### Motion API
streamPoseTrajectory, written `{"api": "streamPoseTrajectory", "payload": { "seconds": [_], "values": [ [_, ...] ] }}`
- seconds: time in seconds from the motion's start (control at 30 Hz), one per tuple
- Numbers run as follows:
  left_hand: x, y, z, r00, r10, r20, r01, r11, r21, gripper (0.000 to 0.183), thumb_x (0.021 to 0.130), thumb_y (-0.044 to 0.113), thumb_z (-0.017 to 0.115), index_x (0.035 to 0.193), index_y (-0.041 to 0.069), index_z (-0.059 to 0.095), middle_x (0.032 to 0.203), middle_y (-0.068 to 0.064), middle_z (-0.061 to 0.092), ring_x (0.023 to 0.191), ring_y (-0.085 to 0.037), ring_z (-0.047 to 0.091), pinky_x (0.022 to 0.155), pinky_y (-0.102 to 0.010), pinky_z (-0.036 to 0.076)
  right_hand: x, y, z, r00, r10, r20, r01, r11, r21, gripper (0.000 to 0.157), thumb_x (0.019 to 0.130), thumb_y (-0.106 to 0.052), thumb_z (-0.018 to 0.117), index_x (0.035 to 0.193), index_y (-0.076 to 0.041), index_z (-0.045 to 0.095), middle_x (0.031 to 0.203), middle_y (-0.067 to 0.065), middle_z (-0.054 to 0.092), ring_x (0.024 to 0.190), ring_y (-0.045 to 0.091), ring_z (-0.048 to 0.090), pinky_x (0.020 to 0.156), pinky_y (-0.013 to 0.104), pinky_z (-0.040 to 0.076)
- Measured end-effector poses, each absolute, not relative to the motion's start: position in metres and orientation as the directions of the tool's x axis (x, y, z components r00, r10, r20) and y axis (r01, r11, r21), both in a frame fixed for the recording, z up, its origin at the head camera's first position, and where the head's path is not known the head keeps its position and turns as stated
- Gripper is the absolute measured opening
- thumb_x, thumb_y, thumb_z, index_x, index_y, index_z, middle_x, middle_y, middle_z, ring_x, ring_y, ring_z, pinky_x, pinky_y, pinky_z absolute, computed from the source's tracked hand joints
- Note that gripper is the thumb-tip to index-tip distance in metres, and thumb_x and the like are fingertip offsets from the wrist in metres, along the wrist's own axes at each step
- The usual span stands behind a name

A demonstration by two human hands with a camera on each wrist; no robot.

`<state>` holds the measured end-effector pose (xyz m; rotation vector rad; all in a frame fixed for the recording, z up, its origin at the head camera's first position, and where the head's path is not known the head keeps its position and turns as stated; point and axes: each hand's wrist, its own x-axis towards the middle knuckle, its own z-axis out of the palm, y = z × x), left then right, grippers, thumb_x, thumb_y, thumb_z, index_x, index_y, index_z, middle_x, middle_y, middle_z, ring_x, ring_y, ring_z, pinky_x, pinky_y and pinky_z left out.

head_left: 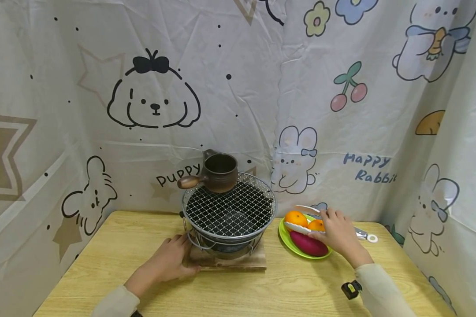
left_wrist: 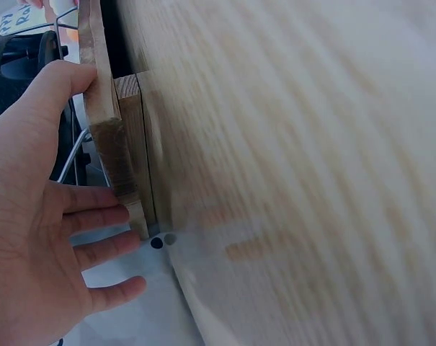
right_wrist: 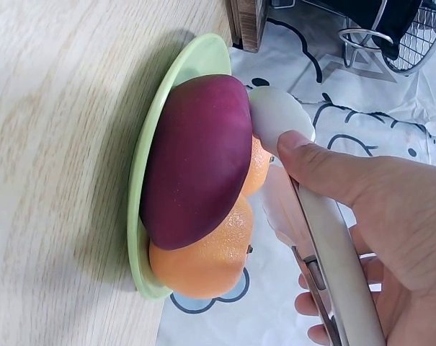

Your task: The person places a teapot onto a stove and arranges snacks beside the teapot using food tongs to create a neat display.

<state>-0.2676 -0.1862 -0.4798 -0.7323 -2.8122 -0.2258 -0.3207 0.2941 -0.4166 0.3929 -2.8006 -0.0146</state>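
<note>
A round tabletop grill with a wire mesh top point(head_left: 230, 211) stands on a wooden board point(head_left: 238, 263). At the board's left front corner, my left hand point(head_left: 172, 259) holds its edge, thumb on the front and fingers spread along the side. My right hand point(head_left: 339, 231) grips kitchen tongs point(right_wrist: 333, 252) with white scalloped heads, their arms spread apart. The heads lie either side of an orange point(head_left: 295, 219) on a green plate point(head_left: 284, 240). Beside it are a second orange point(head_left: 316, 225) and a purple sweet potato point(right_wrist: 199, 162), which lies nearest the front.
A small dark pot point(head_left: 221, 174) with a wooden side handle sits at the back left of the mesh, its handle jutting past the rim. Behind the wooden table point(head_left: 301, 290) hangs a printed cloth point(head_left: 230, 101), which also runs along both sides.
</note>
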Motion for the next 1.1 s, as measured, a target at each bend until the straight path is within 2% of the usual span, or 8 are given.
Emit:
{"api": "streamPoseTrajectory", "payload": {
  "seconds": [0.53, 0.87, 1.1],
  "values": [
    [-0.2696, -0.1855, -0.4819, -0.855, 0.461, 0.238, 0.495, 0.863, 0.105, 0.095, 0.080, 0.064, 0.070, 0.143, -0.004, 0.052, 0.143, -0.026, 0.056, 0.122, -0.041, 0.059, 0.093, -0.061, 0.051, -0.3232, 0.2940, -0.4185, -0.904, -0.274, 0.328, -0.268, 0.961, 0.065, 0.076, 0.079, -0.048, 0.084, 0.123, 0.008, 0.059, 0.110, 0.024, 0.060, 0.093, 0.037, 0.055, 0.083, 0.054, 0.052],
    [-0.2665, -0.1848, -0.4820, -0.854, 0.458, 0.249, 0.497, 0.858, 0.127, 0.093, 0.080, 0.062, 0.072, 0.142, -0.005, 0.052, 0.142, -0.027, 0.056, 0.121, -0.042, 0.059, 0.092, -0.061, 0.052, -0.3237, 0.2929, -0.4187, -0.926, -0.245, 0.287, -0.239, 0.969, 0.055, 0.081, 0.080, -0.049, 0.083, 0.128, 0.012, 0.058, 0.118, 0.029, 0.059, 0.099, 0.042, 0.056, 0.088, 0.058, 0.051],
    [-0.2684, -0.1856, -0.4836, -0.853, 0.458, 0.252, 0.494, 0.863, 0.106, 0.094, 0.080, 0.063, 0.071, 0.142, -0.004, 0.053, 0.142, -0.025, 0.057, 0.121, -0.040, 0.060, 0.092, -0.060, 0.052, -0.3240, 0.2913, -0.4180, -0.926, -0.244, 0.287, -0.238, 0.970, 0.059, 0.080, 0.080, -0.048, 0.083, 0.126, 0.013, 0.058, 0.116, 0.029, 0.059, 0.098, 0.042, 0.056, 0.088, 0.059, 0.052]
  ]
}}
